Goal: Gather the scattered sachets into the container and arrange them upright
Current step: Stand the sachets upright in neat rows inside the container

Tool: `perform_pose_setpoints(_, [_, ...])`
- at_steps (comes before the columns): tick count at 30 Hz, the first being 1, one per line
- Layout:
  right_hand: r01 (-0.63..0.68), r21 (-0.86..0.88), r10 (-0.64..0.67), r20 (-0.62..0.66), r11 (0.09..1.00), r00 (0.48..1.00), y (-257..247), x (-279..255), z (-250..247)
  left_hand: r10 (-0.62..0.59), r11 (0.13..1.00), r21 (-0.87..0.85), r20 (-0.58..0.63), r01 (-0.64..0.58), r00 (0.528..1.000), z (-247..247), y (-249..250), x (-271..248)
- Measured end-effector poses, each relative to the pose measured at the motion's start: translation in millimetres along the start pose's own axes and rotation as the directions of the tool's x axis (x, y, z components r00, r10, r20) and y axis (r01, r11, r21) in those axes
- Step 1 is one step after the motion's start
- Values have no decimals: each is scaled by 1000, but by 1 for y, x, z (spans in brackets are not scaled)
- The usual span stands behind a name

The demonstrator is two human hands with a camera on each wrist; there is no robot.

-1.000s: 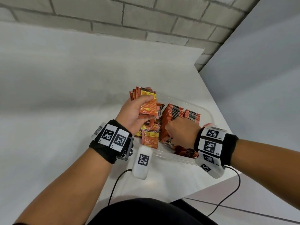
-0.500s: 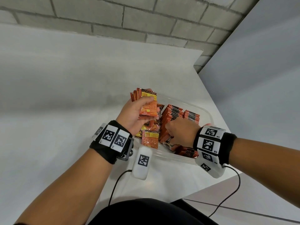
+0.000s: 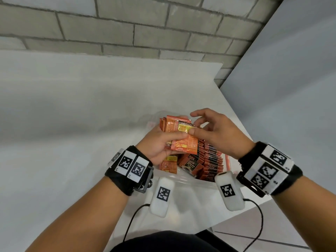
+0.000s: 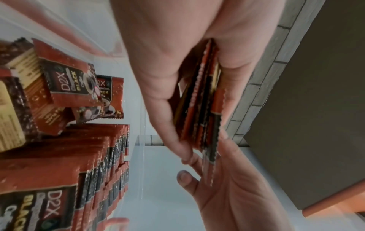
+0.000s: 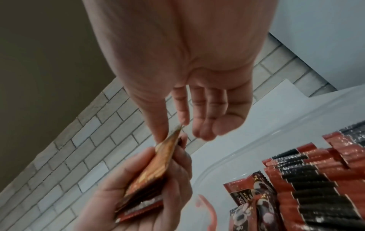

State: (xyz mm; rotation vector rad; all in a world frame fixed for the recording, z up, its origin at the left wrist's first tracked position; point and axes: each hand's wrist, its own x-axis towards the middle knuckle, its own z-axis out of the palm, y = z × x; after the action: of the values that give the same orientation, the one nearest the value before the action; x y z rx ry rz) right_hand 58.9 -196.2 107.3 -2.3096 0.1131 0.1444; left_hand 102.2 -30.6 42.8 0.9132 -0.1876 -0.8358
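My left hand [image 3: 163, 142] grips a stack of orange sachets [image 3: 179, 135] above the clear container [image 3: 190, 181]. The thumb and forefinger of my right hand [image 3: 191, 124] pinch the top corner of the stack's front sachet [image 5: 175, 132]. In the left wrist view the stack [image 4: 199, 109] sits edge-on between thumb and fingers, and the right hand [image 4: 233, 195] touches it from below. Inside the container, rows of red-black sachets [image 3: 209, 160] stand upright, with a few loose ones [image 3: 169, 165] lying at the left end.
The container sits at the near right corner of the white table [image 3: 72, 124], close to its edge. A brick wall [image 3: 145, 33] runs behind and a grey panel [image 3: 291, 79] stands at the right. Wrist camera cables [image 3: 131, 224] hang by the front edge.
My right hand has risen out of the container's sachets and come up to the stack in my left hand, now pinching its front sachet. The left hand has kept its grip.
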Motion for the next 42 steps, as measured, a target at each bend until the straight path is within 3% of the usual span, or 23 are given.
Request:
perform_pose_setpoints(2, [6,58,-6,-1,998,1000,4,-4,2,-10,1000,19,10,9,1000,3,-3,0])
perform_pose_setpoints(4, [41,103,-31,-92,994,995,6,-6,-1,-29,999,12,-15,30,999,4,-5,1])
perform_pose_setpoints(7, [147,61,-125,-272,987,954,7,-11,-4,-33,999,-18,-42,33,999,0,-8,3])
perform_pose_setpoints(9, [228,11,-213,-317,974,924,7,-15,-2,-12,999,-35,-28,11,1000,0,-10,5])
perform_pose_setpoints(13, [376,-182,-402,-142,909,905,20,-22,13,27,985,-172,-5,-27,1000,1,-12,7])
perform_pose_setpoints(16, [427,-275,-452,-31,861,891,29,-25,21,43,983,-179,4,-41,999,2,-12,5])
perform_pose_setpoints(18, [431,-254,-453,-36,866,891,28,-25,22,63,987,-147,-31,-67,998,1,-12,3])
perform_pose_setpoints(23, [230,-174,-270,-253,957,929,18,-18,12,53,994,-87,-70,-59,996,-3,-10,2])
perform_pose_setpoints(29, [74,-56,-79,-100,996,992,13,-7,2,47,999,-1,-87,-47,995,0,-9,2])
perform_pose_setpoints(33, [-54,-45,57,74,998,996,16,-7,-12,84,996,53,-213,-74,974,-9,0,3])
perform_pose_setpoints(38, [-98,-334,196,273,938,942,27,-8,1,105,994,34,-232,-100,967,-16,4,2])
perform_pose_setpoints(42, [-6,-550,232,342,835,911,34,-4,19,96,995,44,-225,-88,970,-16,3,1])
